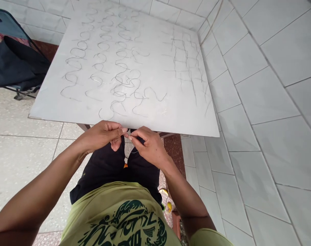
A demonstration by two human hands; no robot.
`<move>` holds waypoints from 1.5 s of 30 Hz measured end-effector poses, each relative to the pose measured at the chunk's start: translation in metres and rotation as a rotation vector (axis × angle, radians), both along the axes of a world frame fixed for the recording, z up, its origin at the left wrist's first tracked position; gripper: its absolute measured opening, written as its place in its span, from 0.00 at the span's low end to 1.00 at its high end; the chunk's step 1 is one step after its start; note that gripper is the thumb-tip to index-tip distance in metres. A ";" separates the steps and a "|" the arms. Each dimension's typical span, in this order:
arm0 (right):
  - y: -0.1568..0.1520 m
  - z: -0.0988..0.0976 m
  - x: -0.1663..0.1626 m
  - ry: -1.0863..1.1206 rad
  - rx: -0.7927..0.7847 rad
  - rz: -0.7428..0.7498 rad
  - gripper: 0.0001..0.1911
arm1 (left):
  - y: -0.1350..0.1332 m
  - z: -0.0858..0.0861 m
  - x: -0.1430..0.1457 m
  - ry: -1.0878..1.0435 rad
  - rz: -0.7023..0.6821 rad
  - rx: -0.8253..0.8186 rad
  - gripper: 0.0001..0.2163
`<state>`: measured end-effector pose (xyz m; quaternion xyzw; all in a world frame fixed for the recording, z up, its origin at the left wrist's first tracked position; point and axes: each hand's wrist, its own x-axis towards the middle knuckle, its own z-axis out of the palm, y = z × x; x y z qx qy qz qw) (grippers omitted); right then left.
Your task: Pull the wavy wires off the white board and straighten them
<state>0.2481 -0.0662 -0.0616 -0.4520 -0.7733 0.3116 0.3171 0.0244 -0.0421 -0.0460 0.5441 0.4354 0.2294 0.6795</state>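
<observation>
My left hand and my right hand meet just below the near edge of a white board. Both pinch a thin piece of wire between thumb and fingertips; a faint loop of it hangs under the right hand. The wire is very fine and hard to follow. On the board lie several bent S-shaped wires in rows on the left and middle. Several straight wire pieces lie crossed in a grid on the right.
The board rests on a table frame against a white tiled wall at the right and back. A dark folding chair with black cloth stands at the far left. Speckled floor tiles lie under me.
</observation>
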 end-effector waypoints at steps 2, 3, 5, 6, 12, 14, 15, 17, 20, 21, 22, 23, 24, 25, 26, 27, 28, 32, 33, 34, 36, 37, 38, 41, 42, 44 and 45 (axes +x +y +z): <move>0.000 0.001 0.001 -0.026 0.025 0.017 0.10 | 0.002 -0.001 -0.004 -0.040 -0.034 -0.030 0.18; 0.000 0.001 0.001 -0.029 0.027 0.021 0.09 | 0.002 -0.002 -0.005 -0.053 -0.041 -0.046 0.17; 0.000 0.002 0.000 -0.031 0.026 0.032 0.09 | 0.003 -0.004 -0.008 -0.067 -0.043 -0.073 0.15; 0.000 0.001 0.000 -0.030 0.024 0.038 0.09 | 0.003 -0.005 -0.009 -0.071 -0.040 -0.083 0.14; -0.003 -0.001 -0.005 0.052 -0.080 0.011 0.08 | 0.008 -0.008 -0.013 -0.125 -0.056 -0.166 0.13; -0.005 -0.002 -0.007 0.114 -0.159 -0.006 0.06 | 0.010 -0.008 -0.013 -0.148 -0.058 -0.192 0.13; -0.007 -0.003 -0.008 0.140 -0.199 -0.017 0.05 | 0.010 -0.009 -0.012 -0.157 -0.053 -0.204 0.13; -0.008 -0.005 -0.011 0.174 -0.262 -0.046 0.02 | 0.010 -0.010 -0.011 -0.171 -0.031 -0.226 0.13; -0.009 -0.010 -0.014 0.199 -0.285 -0.102 0.03 | 0.008 -0.015 -0.009 -0.207 0.008 -0.250 0.12; -0.009 -0.011 -0.015 0.208 -0.270 -0.121 0.03 | 0.008 -0.016 -0.009 -0.221 0.017 -0.255 0.12; -0.009 -0.013 -0.016 0.216 -0.251 -0.139 0.04 | 0.007 -0.018 -0.008 -0.236 0.021 -0.261 0.12; -0.010 -0.014 -0.016 0.218 -0.229 -0.158 0.04 | 0.007 -0.020 -0.008 -0.251 0.024 -0.268 0.11; -0.010 -0.016 -0.017 0.212 -0.208 -0.175 0.04 | 0.006 -0.021 -0.008 -0.266 0.026 -0.277 0.11; -0.010 -0.017 -0.016 0.194 -0.184 -0.189 0.04 | 0.006 -0.023 -0.008 -0.280 0.026 -0.287 0.11; -0.011 -0.018 -0.016 0.166 -0.154 -0.195 0.04 | 0.006 -0.024 -0.007 -0.294 0.025 -0.297 0.10; -0.011 -0.019 -0.015 0.130 -0.115 -0.193 0.04 | 0.005 -0.025 -0.007 -0.306 0.023 -0.306 0.10; -0.011 -0.020 -0.014 0.091 -0.069 -0.181 0.05 | 0.005 -0.025 -0.006 -0.313 0.023 -0.314 0.10; -0.011 -0.019 -0.010 -0.007 0.066 -0.100 0.08 | 0.004 -0.024 -0.003 -0.299 0.028 -0.339 0.13; -0.012 -0.019 -0.010 -0.010 0.078 -0.094 0.08 | 0.004 -0.024 -0.002 -0.297 0.025 -0.346 0.14; -0.012 -0.019 -0.010 -0.009 0.085 -0.098 0.08 | 0.003 -0.024 -0.001 -0.299 0.019 -0.356 0.14; -0.013 -0.019 -0.011 -0.005 0.090 -0.129 0.07 | 0.001 -0.025 0.001 -0.312 0.008 -0.381 0.14; -0.014 -0.020 -0.011 -0.001 0.085 -0.153 0.07 | 0.000 -0.025 0.002 -0.320 0.005 -0.393 0.14; -0.015 -0.020 -0.012 0.005 0.077 -0.175 0.07 | -0.001 -0.026 0.002 -0.329 0.002 -0.403 0.14; -0.017 -0.022 -0.015 0.031 0.047 -0.226 0.06 | -0.003 -0.030 0.003 -0.352 -0.013 -0.420 0.13; -0.018 -0.023 -0.015 0.040 0.041 -0.235 0.06 | -0.004 -0.032 0.003 -0.357 -0.017 -0.425 0.13; -0.017 -0.024 -0.016 0.056 0.032 -0.246 0.06 | -0.006 -0.034 0.004 -0.365 -0.014 -0.436 0.13; -0.017 -0.024 -0.016 0.065 0.027 -0.249 0.06 | -0.007 -0.035 0.004 -0.368 -0.005 -0.440 0.13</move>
